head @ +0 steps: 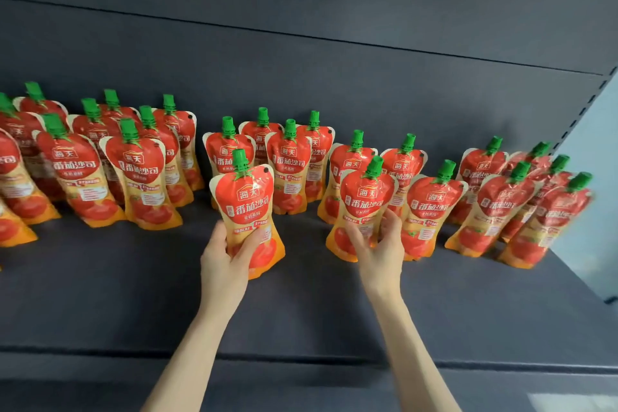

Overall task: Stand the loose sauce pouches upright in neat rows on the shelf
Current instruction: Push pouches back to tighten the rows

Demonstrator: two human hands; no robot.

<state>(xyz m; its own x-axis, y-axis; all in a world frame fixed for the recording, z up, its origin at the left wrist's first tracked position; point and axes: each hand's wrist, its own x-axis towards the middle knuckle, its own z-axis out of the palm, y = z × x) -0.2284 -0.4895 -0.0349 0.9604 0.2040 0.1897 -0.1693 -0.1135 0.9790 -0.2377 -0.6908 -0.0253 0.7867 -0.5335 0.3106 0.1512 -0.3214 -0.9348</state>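
Left hand (224,257) grip closed on pouch (248,211); right hand (381,244) clasps second pouch (363,207). "海天 番茄沙司" is read; left-edge pouches cut off.

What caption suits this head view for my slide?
Both hands, left hand and right hand, each grip an upright sauce pouch on the shelf.

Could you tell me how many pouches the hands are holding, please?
2: one pouch in the left hand, another pouch in the right hand, to its right.
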